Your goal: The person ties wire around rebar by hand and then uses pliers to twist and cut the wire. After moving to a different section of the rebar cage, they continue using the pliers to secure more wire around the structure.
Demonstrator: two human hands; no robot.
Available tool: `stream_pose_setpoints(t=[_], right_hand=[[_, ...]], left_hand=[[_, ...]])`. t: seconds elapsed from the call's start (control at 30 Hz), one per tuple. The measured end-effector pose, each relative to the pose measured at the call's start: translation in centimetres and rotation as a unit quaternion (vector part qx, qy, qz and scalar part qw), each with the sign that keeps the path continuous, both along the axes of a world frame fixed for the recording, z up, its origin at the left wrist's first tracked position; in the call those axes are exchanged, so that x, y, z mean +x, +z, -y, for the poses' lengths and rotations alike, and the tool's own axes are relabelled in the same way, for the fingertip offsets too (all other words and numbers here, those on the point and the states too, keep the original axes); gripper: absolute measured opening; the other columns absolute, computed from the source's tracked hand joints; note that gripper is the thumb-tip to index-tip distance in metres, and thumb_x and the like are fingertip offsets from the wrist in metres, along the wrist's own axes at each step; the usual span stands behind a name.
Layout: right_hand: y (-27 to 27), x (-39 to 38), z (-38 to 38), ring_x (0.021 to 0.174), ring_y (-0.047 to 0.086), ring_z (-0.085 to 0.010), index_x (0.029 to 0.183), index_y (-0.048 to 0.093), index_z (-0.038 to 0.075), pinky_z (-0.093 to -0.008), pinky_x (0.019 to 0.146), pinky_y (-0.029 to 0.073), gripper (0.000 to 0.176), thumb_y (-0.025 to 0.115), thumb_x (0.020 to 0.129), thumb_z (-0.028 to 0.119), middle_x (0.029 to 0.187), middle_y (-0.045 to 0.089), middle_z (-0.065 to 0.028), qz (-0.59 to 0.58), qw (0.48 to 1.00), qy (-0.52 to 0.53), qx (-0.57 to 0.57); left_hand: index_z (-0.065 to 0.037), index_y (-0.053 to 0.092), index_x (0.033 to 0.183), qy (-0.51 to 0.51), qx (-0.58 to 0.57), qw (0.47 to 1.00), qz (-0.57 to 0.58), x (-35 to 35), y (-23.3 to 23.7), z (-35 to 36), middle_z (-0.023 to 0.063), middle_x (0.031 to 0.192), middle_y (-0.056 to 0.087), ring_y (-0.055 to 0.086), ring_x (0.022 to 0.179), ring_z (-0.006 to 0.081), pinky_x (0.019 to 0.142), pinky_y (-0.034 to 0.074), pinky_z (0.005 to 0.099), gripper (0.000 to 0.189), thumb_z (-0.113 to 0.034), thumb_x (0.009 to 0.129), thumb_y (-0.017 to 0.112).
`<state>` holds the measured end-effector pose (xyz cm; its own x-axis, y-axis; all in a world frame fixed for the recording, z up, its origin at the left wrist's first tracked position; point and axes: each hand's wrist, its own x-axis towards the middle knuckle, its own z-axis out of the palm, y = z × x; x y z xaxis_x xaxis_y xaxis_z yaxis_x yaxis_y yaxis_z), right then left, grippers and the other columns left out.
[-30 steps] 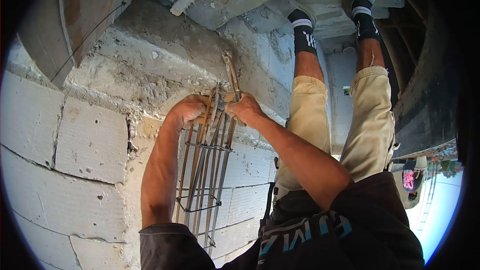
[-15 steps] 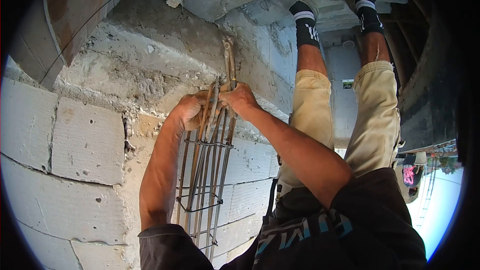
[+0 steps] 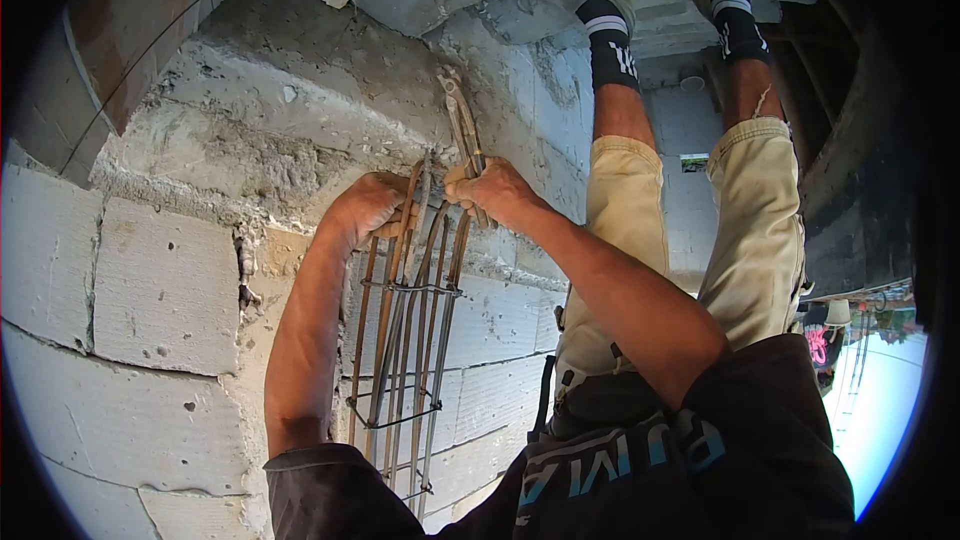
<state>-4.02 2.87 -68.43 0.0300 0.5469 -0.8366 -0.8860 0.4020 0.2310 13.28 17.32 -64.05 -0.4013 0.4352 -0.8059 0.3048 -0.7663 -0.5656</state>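
My right hand is closed round the handles of rusty tying pincers, whose jaws point up and away against the concrete. To its left, my left hand curls its fingers around the top of a rebar cage. The cage's long rusty bars are bound by square wire stirrups and run down along the wall. Their upper ends lie between my two hands. Some of my left fingers are partly hidden behind the bars.
A light block wall with rough mortar joints stands at left. Above the hands runs a concrete beam, with a board and a thin wire at upper left. My legs are at right. Another person shows at far right.
My right hand has shifted slightly right, away from the bars, and the pincers now tilt to the left at the jaws. My left hand stays at the bars, a little further left.
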Motion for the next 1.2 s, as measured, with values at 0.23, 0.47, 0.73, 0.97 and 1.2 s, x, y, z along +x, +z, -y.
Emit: stream_pose_setpoints(t=[0.23,0.47,0.73,0.97,1.2], right_hand=[[-0.5,-0.9,0.2,0.058,0.059,-0.0145,0.091,0.074,0.005,-0.0317,0.052,0.048,0.019,0.073,0.079,0.02,0.072,0.067,-0.0056,0.055,0.998,-0.026,0.022],[-0.7,-0.1,0.5,0.057,0.058,-0.0146,0.09,0.074,0.006,-0.032,0.051,0.048,0.019,0.073,0.079,0.022,0.07,0.065,-0.0044,0.071,0.997,-0.019,0.014],[-1.0,0.0,0.6,0.056,0.057,-0.0148,0.078,0.07,0.007,-0.0321,0.051,0.047,0.02,0.073,0.077,0.027,0.067,0.063,-0.0044,0.062,0.998,0.032,0.005],[0.2,1.1,0.3,0.067,0.062,-0.0185,0.087,0.073,0.01,-0.0339,0.064,0.051,0.02,0.07,0.08,0.028,0.075,0.067,-0.0091,0.098,0.994,0.038,0.016],[-0.4,-2.9,-1.8,0.08,0.064,-0.0214,0.11,0.07,0.014,-0.0344,0.078,0.051,0.031,0.065,0.083,0.027,0.086,0.068,-0.011,0.152,0.984,0.081,-0.052]], left_hand=[[-0.002,0.065,0.121,-0.123,-0.104,0.984,-0.073,2.7,0.5,2.3,0.0089,0.092,0.069,0.064,0.079,0.0131,0.062,0.055,0.0256,0.036,-0.005,0.086,0.062],[-0.009,0.068,0.118,-0.091,-0.089,0.99,-0.054,4.9,0.6,3.8,0.0073,0.099,0.069,0.063,0.086,0.0159,0.07,0.054,0.0298,0.036,-0.014,0.082,0.073],[-0.011,0.068,0.103,-0.067,-0.072,0.995,0.036,5.9,1.3,2.5,0.0089,0.108,0.069,0.065,0.101,0.0195,0.091,0.055,0.0322,0.013,-0.008,0.091,0.067],[-0.012,0.073,0.098,-0.269,-0.215,0.936,0.075,1.9,2.3,1.7,0.0064,0.104,0.068,0.064,0.102,0.0211,0.097,0.054,0.0338,0.011,-0.009,0.091,0.066],[-0.009,0.074,0.088,-0.176,-0.239,0.952,0.077,-1.0,0.4,-2.3,0.0039,0.094,0.068,0.061,0.081,0.0156,0.076,0.053,0.03,0.007,-0.004,0.086,0.07]])
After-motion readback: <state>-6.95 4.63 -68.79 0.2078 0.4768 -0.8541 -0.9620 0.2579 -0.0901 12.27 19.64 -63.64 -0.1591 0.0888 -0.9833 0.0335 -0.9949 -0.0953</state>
